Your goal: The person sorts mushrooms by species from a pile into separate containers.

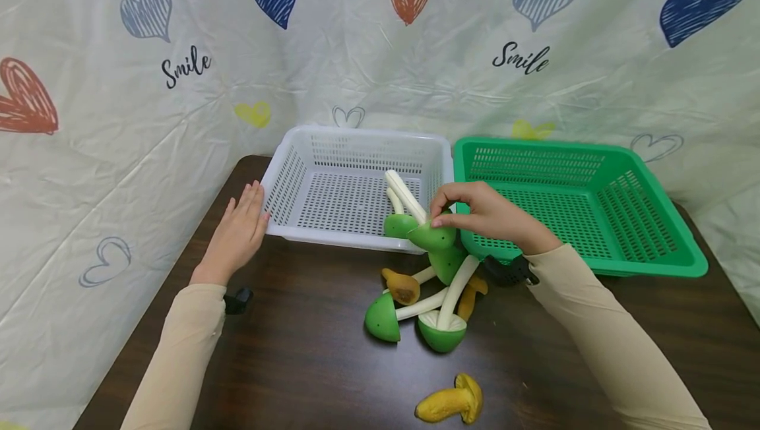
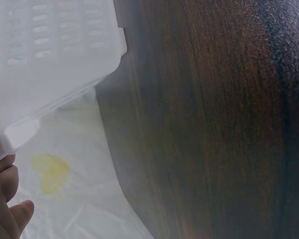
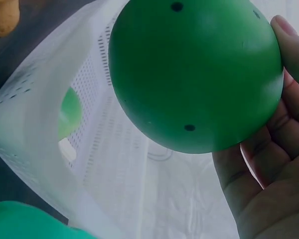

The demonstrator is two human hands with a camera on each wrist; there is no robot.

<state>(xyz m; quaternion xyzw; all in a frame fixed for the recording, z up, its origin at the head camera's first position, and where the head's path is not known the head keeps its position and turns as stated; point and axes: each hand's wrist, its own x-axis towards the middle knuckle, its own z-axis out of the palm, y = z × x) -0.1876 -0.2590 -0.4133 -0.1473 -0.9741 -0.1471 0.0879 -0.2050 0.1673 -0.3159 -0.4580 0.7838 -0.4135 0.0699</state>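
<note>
My right hand (image 1: 483,212) pinches the rim of a green-capped toy mushroom (image 1: 432,237) over the front right corner of the white basket (image 1: 356,240). Its white stem points up and away; in the right wrist view the dotted green cap (image 3: 194,74) sits between thumb and fingers. Inside the basket lies another green-capped mushroom (image 1: 398,225). My left hand (image 1: 237,235) rests with straight fingers against the basket's left rim. Just in front of the basket is a pile with a green mushroom (image 1: 382,318), an upturned one (image 1: 442,334) and a brown mushroom (image 1: 404,287).
To the right stands a green basket (image 1: 665,219), close beside the white one. A yellow mushroom (image 1: 451,402) lies apart near the front of the dark wooden table (image 1: 297,337). White cloth (image 1: 380,54) with printed hearts hangs behind and at the left.
</note>
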